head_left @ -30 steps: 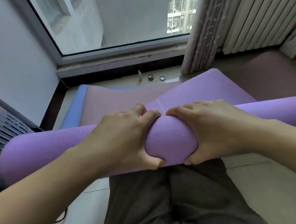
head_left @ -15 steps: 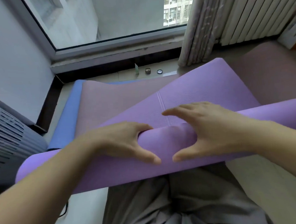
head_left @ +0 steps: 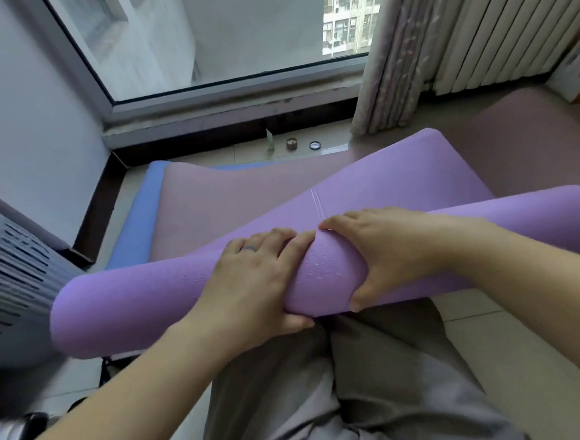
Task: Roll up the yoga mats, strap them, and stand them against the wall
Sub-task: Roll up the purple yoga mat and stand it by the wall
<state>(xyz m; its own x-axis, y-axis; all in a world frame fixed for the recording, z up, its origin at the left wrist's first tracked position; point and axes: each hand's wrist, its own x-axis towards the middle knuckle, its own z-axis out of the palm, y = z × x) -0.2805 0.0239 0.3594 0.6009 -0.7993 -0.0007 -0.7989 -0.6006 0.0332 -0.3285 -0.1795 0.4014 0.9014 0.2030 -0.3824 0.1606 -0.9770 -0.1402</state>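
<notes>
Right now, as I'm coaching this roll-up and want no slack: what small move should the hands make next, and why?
Probably roll the purple mat one more turn forward. The left hand and right hand both grip its rolled part at the middle, while a flat stretch lies unrolled ahead, so strapping seems premature.

My rolled mat (head_left: pixel 144 309) is lilac, finely embossed; at eleven o'clock a dusty-pink mat (head_left: pixel 219 207) over a blue mat (head_left: pixel 144 213); my trousers (head_left: pixel 379 385) are grey
</notes>
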